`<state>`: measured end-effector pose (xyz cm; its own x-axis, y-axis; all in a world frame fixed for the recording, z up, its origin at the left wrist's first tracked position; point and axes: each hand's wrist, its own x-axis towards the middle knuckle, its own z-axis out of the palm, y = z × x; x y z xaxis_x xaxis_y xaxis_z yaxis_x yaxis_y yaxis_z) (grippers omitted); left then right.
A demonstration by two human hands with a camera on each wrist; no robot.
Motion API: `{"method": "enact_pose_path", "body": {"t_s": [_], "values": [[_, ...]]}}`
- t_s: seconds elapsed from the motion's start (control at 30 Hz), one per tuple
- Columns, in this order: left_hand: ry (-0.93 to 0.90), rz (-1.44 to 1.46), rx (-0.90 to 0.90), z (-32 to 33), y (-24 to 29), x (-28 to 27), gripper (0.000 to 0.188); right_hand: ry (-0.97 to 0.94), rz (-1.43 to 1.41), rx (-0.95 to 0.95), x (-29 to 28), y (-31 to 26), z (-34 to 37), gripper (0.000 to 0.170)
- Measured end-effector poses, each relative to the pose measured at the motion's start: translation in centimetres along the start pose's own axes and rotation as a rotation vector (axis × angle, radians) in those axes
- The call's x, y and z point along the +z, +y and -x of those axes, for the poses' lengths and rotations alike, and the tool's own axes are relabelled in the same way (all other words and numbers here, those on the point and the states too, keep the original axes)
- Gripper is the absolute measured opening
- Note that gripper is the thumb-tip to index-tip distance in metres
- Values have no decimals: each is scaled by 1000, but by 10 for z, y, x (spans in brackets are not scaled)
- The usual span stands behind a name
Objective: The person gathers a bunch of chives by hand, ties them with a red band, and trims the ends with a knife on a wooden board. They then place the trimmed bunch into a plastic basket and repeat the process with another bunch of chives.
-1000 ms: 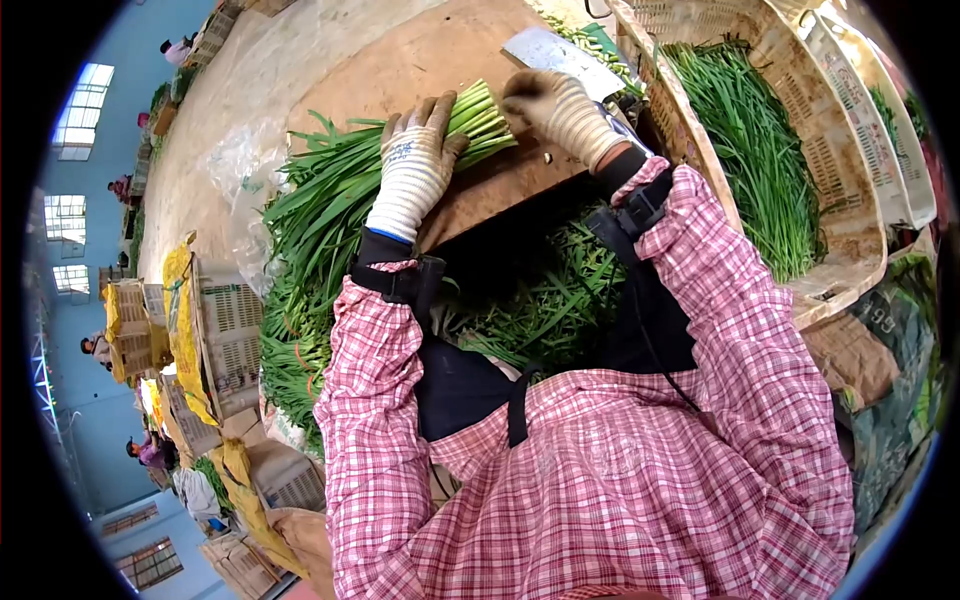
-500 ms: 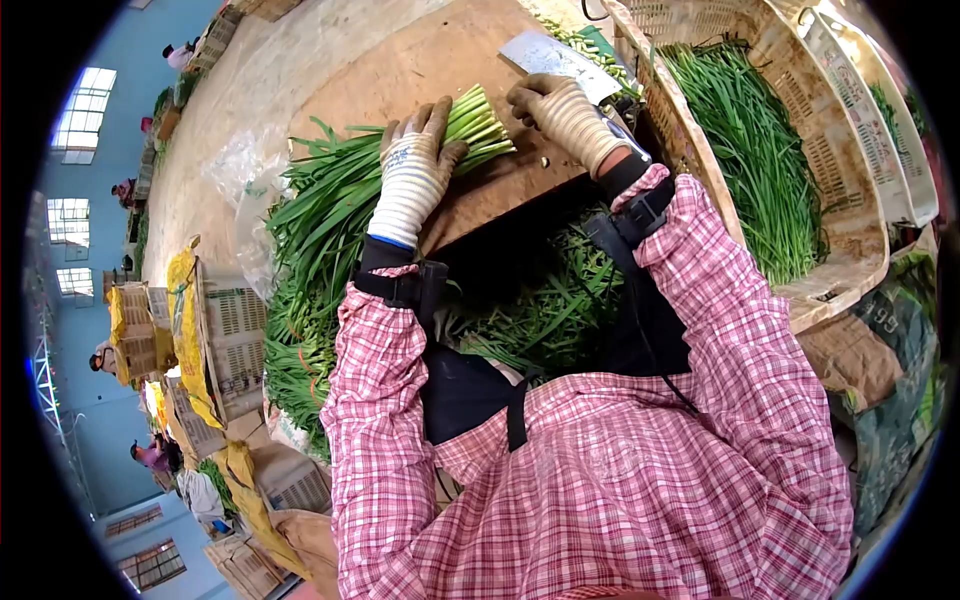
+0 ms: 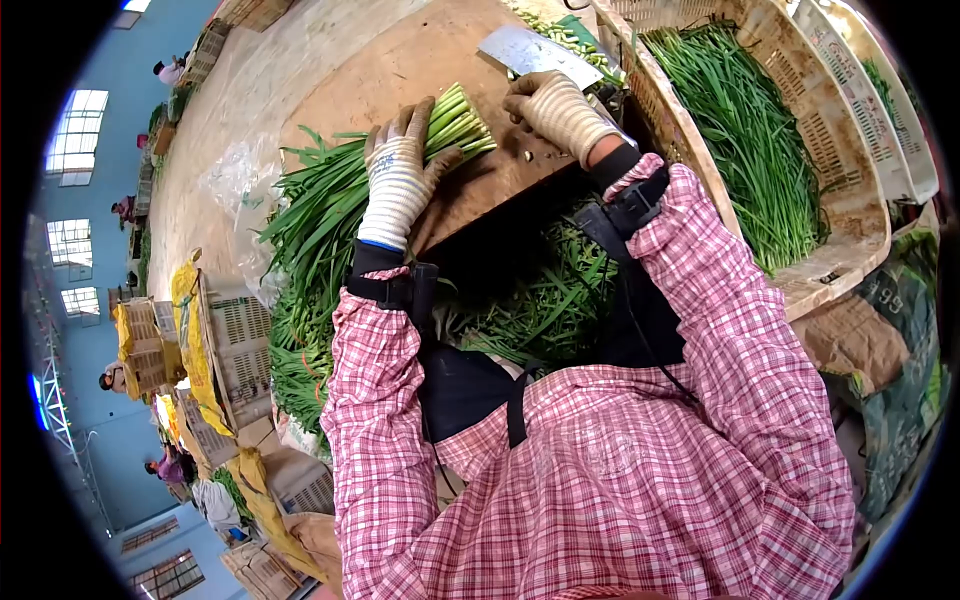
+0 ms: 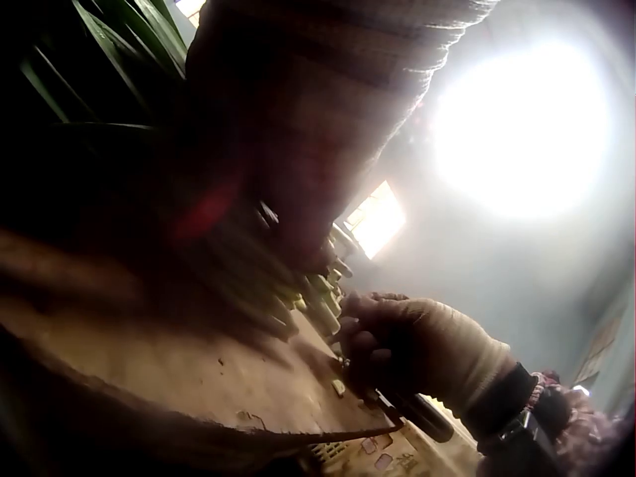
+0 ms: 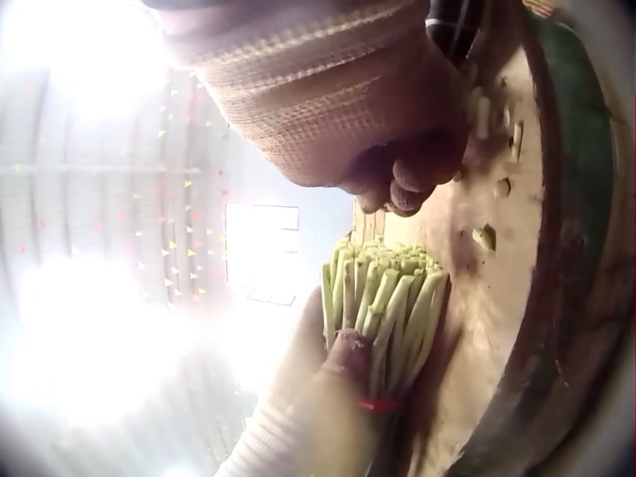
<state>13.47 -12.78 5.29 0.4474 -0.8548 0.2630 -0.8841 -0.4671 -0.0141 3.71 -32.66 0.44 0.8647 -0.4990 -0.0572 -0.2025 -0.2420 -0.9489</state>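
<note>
- Along the left side of my head view, light crates stand beside a yellow sheet.
- Next comes clear plastic, crumpled near the leafy end of the bunch of green stalks, which lies on the brown board.
- Over that bunch I have the left hand, gloved, gripping it with fingers across the top and thumb at the side; the pale stem ends point right. From the right wrist I see a red band around the stems.
- Below the board's near edge, between the forearms, I see loose leaves.
- Just right of the stem ends is the right hand, its gloved fingers curled in, nothing visible within them.
- Right beside it rests a broad metal blade, with cut pieces beyond.
- Farthest right, a big plastic crate holds long green leaves.
</note>
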Motion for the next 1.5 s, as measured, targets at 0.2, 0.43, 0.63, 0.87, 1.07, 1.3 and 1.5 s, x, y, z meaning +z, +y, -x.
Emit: {"method": "enact_pose_path", "body": {"t_s": [0.2, 0.43, 0.63, 0.87, 1.07, 1.3, 1.5], "values": [[-100, -123, -105, -6, 15, -5, 100, -141, 80, -224, 5, -8, 22, 42], [-148, -197, -126, -9, 16, -4, 94, 54, 23, -200, 16, -5, 4, 28], [-128, -190, -124, -10, 15, -2, 91, 1, 416, -413, 17, -27, 17, 32], [-89, -198, -98, -10, 10, 3, 87, 67, -121, -267, 22, -13, 5, 24], [-54, -156, -90, -10, 12, 3, 87, 25, 31, -310, 31, -13, -2, 21], [-71, -166, -111, -12, 13, 2, 83, 65, 426, -455, 24, -27, 9, 36], [-46, -135, -106, -9, 13, 1, 86, 127, -122, -355, 33, -2, 3, 23]]}}
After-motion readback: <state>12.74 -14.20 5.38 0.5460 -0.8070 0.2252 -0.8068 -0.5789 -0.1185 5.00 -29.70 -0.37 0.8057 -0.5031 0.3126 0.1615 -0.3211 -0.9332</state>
